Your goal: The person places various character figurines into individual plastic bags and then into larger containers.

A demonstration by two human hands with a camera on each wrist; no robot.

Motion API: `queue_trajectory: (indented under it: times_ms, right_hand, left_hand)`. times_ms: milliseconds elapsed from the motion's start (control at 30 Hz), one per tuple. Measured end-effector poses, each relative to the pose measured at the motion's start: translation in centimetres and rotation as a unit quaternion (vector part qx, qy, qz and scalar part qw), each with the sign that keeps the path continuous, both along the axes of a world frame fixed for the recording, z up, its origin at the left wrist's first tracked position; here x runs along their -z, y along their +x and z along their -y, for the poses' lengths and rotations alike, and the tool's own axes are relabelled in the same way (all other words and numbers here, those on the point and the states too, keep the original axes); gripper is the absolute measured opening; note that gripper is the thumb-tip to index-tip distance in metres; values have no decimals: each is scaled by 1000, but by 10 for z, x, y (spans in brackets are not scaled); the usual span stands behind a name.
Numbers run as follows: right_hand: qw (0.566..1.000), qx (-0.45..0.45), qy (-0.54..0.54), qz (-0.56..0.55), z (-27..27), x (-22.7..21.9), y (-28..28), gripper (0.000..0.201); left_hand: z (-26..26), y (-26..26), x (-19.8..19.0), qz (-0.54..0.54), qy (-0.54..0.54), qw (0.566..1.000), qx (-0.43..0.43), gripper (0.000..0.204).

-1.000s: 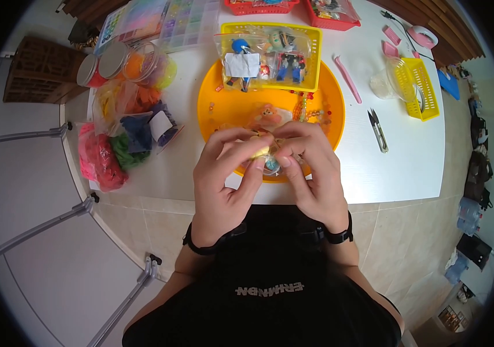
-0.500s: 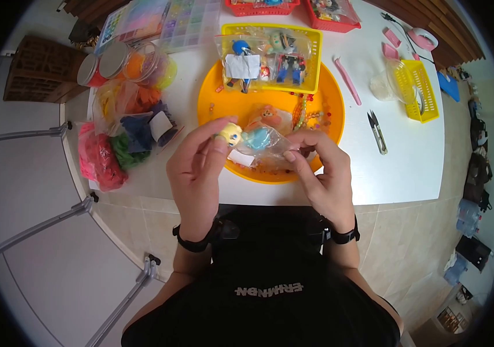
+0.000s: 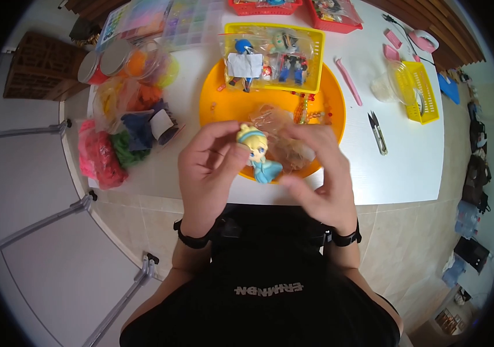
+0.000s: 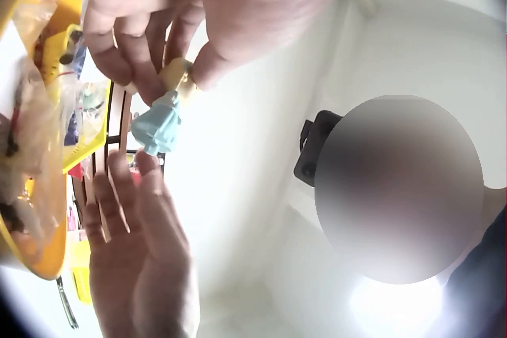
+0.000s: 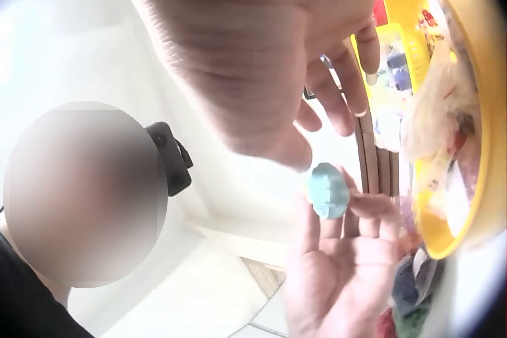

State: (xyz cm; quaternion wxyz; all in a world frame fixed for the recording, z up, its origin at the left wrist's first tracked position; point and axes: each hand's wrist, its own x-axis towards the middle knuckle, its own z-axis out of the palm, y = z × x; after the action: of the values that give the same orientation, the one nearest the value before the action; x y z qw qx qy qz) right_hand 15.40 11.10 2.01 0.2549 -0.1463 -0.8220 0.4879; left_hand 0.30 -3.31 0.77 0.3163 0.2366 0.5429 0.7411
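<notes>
A small doll figure (image 3: 258, 151) with yellow hair and a light blue dress is out of its bag, its head pinched between the thumb and fingers of the left hand (image 3: 209, 168). In the left wrist view the blue dress (image 4: 158, 126) hangs below the left hand (image 4: 198, 13). The right hand (image 3: 327, 179) is beside the dress with fingers spread and nothing gripped. From the right wrist view, the right hand (image 5: 261, 53) stands apart from the figure (image 5: 328, 190). Clear plastic bags (image 3: 291, 154) lie in the orange tray (image 3: 212, 104) behind the hands.
A yellow basket (image 3: 320, 58) with bagged figures rests on the tray's far part. Jars (image 3: 114, 61) and colourful bags (image 3: 103, 159) stand left. To the right are a pink tool (image 3: 348, 81), snips (image 3: 377, 133), a plastic cup (image 3: 394, 81) and another yellow basket (image 3: 423, 89).
The figure has come out of its clear bag and turned more upright in the left hand. The right hand has let go of the bag, which is now down at the tray.
</notes>
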Motion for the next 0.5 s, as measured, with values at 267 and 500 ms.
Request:
queue_trajectory:
  times_ms: [267,500]
  right_hand:
    - [997,-65,43,-1,-2,7,-4,85]
    - [999,-31,4,-16,-4,16,-3,86]
  left_hand:
    - [-4,5,-4,41,-46,993,96,41]
    - [3,4,-4,-42,-41,973,224,69]
